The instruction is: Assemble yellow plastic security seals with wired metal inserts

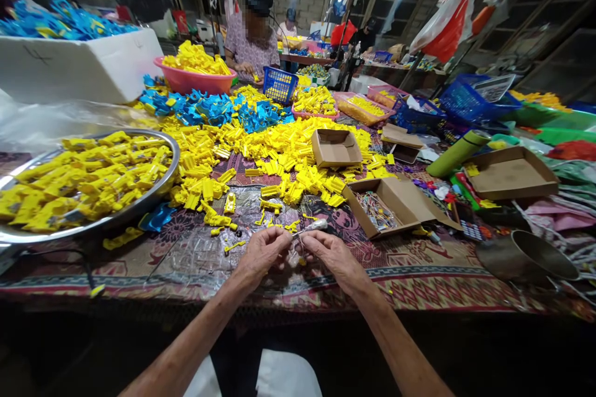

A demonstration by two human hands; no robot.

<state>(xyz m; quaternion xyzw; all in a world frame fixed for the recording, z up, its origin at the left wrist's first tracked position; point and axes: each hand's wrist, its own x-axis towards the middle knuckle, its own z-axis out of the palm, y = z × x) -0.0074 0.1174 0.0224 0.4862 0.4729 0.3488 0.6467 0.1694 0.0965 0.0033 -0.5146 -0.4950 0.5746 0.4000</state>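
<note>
My left hand and my right hand meet low over the table's front, fingertips pinched close together. What each pinch holds is too small to make out; a thin pale strand seems to show at the right fingertips. Just beyond them lies a small tool with a pale handle and thin shaft, perhaps a screwdriver. Small yellow plastic parts and tiny black bits are scattered left of my hands. A yellow plastic housing lies further up. To the right, an open cardboard box holds thin wires with small components.
A metal basin of yellow parts stands at left. Heaped yellow pieces and blue pieces cover the table's middle. At right are a green flask, a cardboard tray and a metal cup. A co-worker sits opposite.
</note>
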